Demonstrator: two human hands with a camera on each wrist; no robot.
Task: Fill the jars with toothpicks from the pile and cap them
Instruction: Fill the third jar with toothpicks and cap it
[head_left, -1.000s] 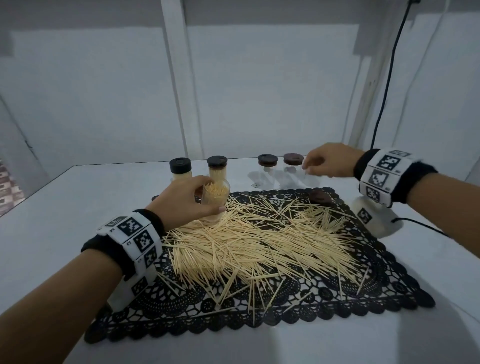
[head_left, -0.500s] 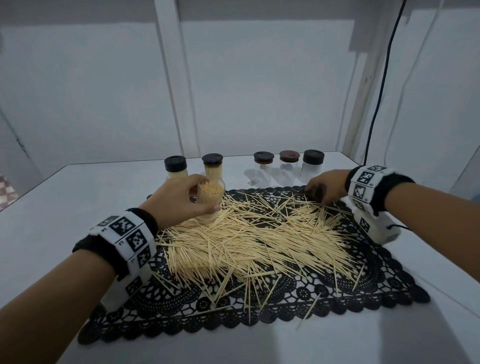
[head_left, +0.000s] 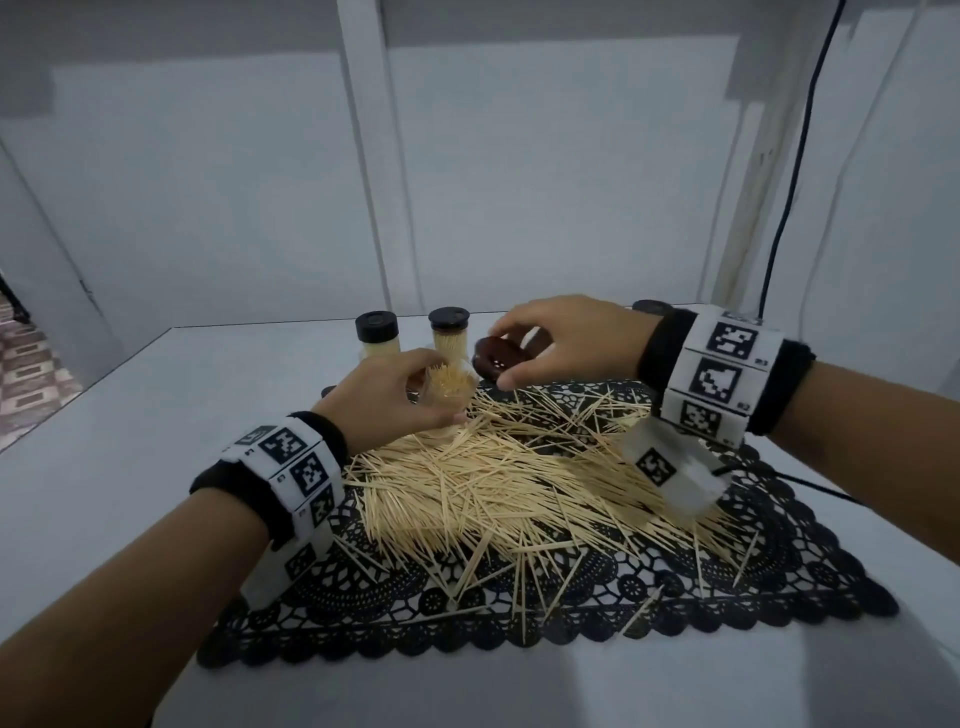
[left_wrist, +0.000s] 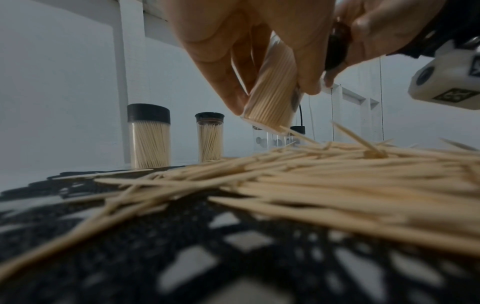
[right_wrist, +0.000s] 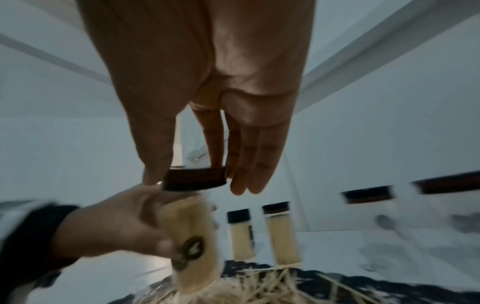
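The counter (head_left: 130, 415) was plain white, boxed in by pale panels and white posts; a black cable (head_left: 795, 156) hung down the back right corner; a black lace mat (head_left: 779, 571) lay across the counter, and the toothpick pile (head_left: 493, 483) sprawled over most of it.

At the far left edge of the mat stood two filled jars, already capped; the black-capped jar (head_left: 377, 338) to the left, the second capped jar (head_left: 450, 332) just beside it. In front of them the left hand (head_left: 395, 400) had its grip curled round an open jar (head_left: 451, 387) packed with toothpicks; the left wrist view showed that jar tilted, its base just above the pile. Immediately to the right, the right hand (head_left: 566, 338) pinched a dark brown cap (head_left: 498, 358) between thumb and fingertips; the cap hung just above and beside the open jar's mouth, not yet seated; whether it touched the rim I could not tell. Further right, behind that hand, the right wrist view showed more dark-capped jars (right_wrist: 367, 197), too blurred to make out their contents.
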